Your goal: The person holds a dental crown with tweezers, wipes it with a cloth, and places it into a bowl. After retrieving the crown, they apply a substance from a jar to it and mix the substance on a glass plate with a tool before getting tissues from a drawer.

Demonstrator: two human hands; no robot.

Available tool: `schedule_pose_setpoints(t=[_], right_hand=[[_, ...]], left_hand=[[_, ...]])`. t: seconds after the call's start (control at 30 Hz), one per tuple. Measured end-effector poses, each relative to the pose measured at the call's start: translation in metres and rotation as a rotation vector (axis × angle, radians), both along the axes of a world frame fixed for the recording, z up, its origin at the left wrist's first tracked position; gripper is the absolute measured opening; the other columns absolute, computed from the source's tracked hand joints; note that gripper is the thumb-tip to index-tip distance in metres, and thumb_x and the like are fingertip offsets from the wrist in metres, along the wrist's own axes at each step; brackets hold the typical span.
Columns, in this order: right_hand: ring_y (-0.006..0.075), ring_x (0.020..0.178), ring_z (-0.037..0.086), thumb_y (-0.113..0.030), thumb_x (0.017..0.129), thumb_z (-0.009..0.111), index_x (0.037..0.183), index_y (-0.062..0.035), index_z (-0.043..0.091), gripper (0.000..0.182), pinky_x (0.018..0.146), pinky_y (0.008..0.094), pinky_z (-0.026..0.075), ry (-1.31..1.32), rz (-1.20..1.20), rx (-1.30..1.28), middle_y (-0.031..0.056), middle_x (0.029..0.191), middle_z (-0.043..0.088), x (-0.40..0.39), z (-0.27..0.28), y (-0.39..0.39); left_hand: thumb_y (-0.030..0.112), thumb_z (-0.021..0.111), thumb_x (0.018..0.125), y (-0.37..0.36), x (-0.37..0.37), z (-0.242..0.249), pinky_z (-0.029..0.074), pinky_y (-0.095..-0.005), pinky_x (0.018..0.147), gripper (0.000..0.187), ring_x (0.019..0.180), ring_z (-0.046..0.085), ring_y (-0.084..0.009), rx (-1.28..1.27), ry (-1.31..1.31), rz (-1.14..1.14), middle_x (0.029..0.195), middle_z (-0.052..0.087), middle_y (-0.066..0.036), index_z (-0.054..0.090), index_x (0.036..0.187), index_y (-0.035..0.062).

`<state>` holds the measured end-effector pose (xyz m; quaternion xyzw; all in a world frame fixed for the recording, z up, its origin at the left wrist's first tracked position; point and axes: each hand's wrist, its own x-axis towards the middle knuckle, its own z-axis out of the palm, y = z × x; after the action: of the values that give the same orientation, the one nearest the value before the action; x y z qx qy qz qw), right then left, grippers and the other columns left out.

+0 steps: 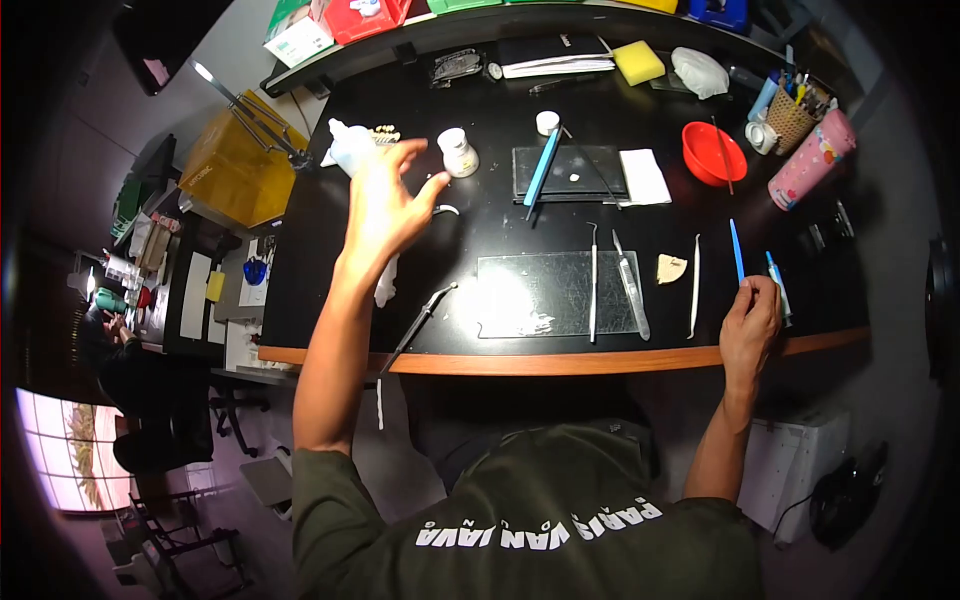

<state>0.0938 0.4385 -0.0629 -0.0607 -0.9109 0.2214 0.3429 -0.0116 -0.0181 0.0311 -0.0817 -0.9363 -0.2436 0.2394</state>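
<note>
My left hand [388, 200] is raised over the left part of the black table, fingers apart and holding nothing. Just beyond it stand a pale squeeze bottle [350, 145] and a small white jar [459, 155]. At the right, my right hand [751, 318] has its fingers closed round the lower end of a blue stick [737, 250]. Beside that hand lies a blue-tipped tool [779, 284]. Left of it are a white double-ended tool [695, 288] and a beige fragment [671, 268]. A clear plate [530, 290] carries a thin probe [594, 285] and a metal spatula [631, 287].
A red bowl [702, 168], pink bottle [812, 160] and pen basket [790, 122] stand back right. A dark pad [530, 175] and white paper [644, 177] lie mid-table. A black-handled tool [419, 322] crosses the wooden front edge [500, 364]. Another person sits far left.
</note>
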Motion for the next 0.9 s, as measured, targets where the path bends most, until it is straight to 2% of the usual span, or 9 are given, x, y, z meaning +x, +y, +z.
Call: schedule_pose_setpoints(t=[0.1,0.23,0.37,0.6,0.63,0.73,0.8,0.87,0.9], right_hand=[[0.0331,0.081,0.066,-0.007,0.106,0.057,0.106,-0.0002,0.059,0.007,0.076,0.0449,0.051,0.104,0.049,-0.185,0.0143,0.089,0.067,0.002,-0.005,0.001],[0.0114,0.074,0.057,-0.005,0.109,0.052,0.112,-0.0016,0.062,0.01,0.069,0.0304,0.047,0.157,0.099,-0.411,0.0039,0.081,0.058,0.011,0.003,-0.003],[0.008,0.077,0.056,-0.005,0.109,0.05,0.111,-0.0005,0.067,0.018,0.07,0.0253,0.045,0.087,0.291,-0.622,0.0013,0.083,0.061,0.019,0.004,0.015],[0.0149,0.086,0.067,-0.005,0.104,0.047,0.119,0.0038,0.065,0.025,0.082,0.0265,0.053,0.03,0.662,-1.143,0.0126,0.098,0.073,0.017,0.044,-0.023],[0.0176,0.089,0.07,-0.002,0.1,0.048,0.122,0.0051,0.062,0.027,0.087,0.0287,0.054,0.035,0.744,-1.112,0.0156,0.101,0.073,0.014,0.042,-0.032],[0.0123,0.085,0.067,0.002,0.1,0.055,0.122,0.0033,0.059,0.022,0.076,0.0237,0.054,0.102,1.036,-1.095,0.0136,0.102,0.072,0.009,0.051,-0.073],[0.0102,0.082,0.067,0.0,0.095,0.075,0.121,0.0004,0.06,0.03,0.074,0.0244,0.055,0.056,0.987,-0.983,0.0104,0.098,0.071,0.011,0.056,-0.098],[0.0122,0.083,0.07,-0.001,0.091,0.079,0.116,-0.0003,0.064,0.029,0.074,0.0265,0.057,0.026,0.99,-0.941,0.0093,0.097,0.073,0.01,0.062,-0.127],[0.0153,0.083,0.072,-0.002,0.088,0.082,0.114,-0.0006,0.066,0.03,0.074,0.0286,0.058,0.055,1.014,-0.751,0.0098,0.098,0.074,0.007,0.065,-0.138]], left_hand=[[0.029,0.086,0.086,0.009,-0.059,-0.021,0.05,-0.0453,0.11,0.078,0.126,0.063,-0.0403,0.0,-0.102,-0.033,0.134,0.065,-0.029,0.054,0.148,-0.0043],[0.023,0.08,0.092,0.012,-0.09,-0.03,0.056,-0.0448,0.102,0.043,0.114,0.074,-0.0394,0.028,-0.152,-0.074,0.121,0.075,-0.026,0.073,0.127,-0.0012],[0.026,0.073,0.1,0.002,-0.091,-0.035,0.058,-0.0376,0.095,0.038,0.106,0.077,-0.0287,0.24,-0.086,-0.098,0.113,0.079,-0.02,0.075,0.127,-0.0003],[0.031,0.061,0.112,0.016,-0.019,-0.013,0.052,-0.0269,0.087,0.038,0.096,0.063,-0.0071,0.575,-0.014,-0.157,0.101,0.072,0.001,0.074,0.131,0.0006],[0.032,0.061,0.112,0.017,-0.01,-0.016,0.053,-0.0262,0.085,0.038,0.094,0.065,-0.0074,0.654,-0.048,-0.189,0.099,0.071,0.0,0.074,0.13,0.0008],[0.036,0.058,0.112,0.041,0.023,-0.018,0.059,-0.0287,0.075,0.042,0.079,0.071,-0.013,0.929,-0.077,-0.274,0.087,0.068,-0.003,0.072,0.132,0.0011],[0.038,0.054,0.114,0.053,0.045,-0.02,0.063,-0.0334,0.076,0.046,0.075,0.069,-0.0128,1.083,-0.158,-0.275,0.081,0.065,-0.004,0.07,0.13,-0.0017],[0.04,0.05,0.115,0.066,0.059,-0.026,0.066,-0.0379,0.079,0.05,0.071,0.068,-0.0129,1.221,-0.165,-0.316,0.076,0.063,-0.005,0.068,0.129,-0.0042],[0.039,0.052,0.114,0.074,0.066,-0.028,0.067,-0.0328,0.077,0.045,0.071,0.065,-0.008,1.276,-0.152,-0.316,0.079,0.063,-0.002,0.073,0.123,0.0005]])
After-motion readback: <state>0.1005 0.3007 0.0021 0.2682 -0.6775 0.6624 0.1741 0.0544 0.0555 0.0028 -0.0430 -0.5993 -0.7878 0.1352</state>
